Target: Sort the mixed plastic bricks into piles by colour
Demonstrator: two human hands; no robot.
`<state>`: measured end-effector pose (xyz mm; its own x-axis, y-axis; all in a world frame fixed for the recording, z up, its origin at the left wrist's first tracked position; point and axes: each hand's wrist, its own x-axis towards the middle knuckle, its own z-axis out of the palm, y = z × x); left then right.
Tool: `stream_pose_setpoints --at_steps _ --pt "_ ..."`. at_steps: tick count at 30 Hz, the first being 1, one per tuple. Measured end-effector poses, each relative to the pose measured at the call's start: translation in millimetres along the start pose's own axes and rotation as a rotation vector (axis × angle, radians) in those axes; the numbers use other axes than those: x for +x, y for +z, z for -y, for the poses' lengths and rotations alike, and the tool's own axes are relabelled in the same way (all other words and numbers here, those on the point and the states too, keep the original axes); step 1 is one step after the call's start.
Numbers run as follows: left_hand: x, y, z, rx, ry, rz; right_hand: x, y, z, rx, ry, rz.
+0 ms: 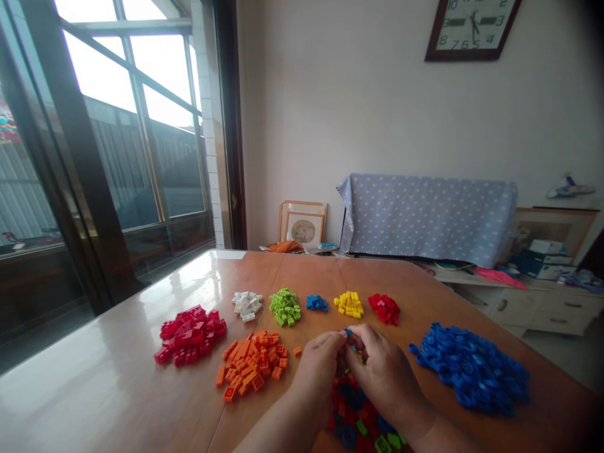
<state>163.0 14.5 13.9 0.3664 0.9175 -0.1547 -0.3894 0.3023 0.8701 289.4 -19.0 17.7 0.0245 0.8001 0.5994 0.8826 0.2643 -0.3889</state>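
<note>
My left hand [315,366] and my right hand [383,368] meet over the near middle of the table, fingers closed in a pinch. A small blue toy brick [348,332] shows between the fingertips of both hands; most of it is hidden. Beneath my hands lies a mixed pile of bricks [349,402], red, blue, green and some yellow, partly covered by my wrists. Just left of my left hand, a single orange brick [297,352] rests apart from the orange brick pile [255,362].
On the wooden table [141,365] are piles of dark red [191,335], white [246,305], light green [284,307], small blue [317,303], yellow [348,304] and red bricks [384,309]. A large pile of blue pieces [472,368] lies at the right.
</note>
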Motion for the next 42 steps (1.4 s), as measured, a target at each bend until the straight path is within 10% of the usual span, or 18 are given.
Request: stream_pose_setpoints --at_steps 42 --pt "-15 14.2 -4 -0.206 0.010 0.108 4 -10 -2 -0.101 -0.116 -0.020"
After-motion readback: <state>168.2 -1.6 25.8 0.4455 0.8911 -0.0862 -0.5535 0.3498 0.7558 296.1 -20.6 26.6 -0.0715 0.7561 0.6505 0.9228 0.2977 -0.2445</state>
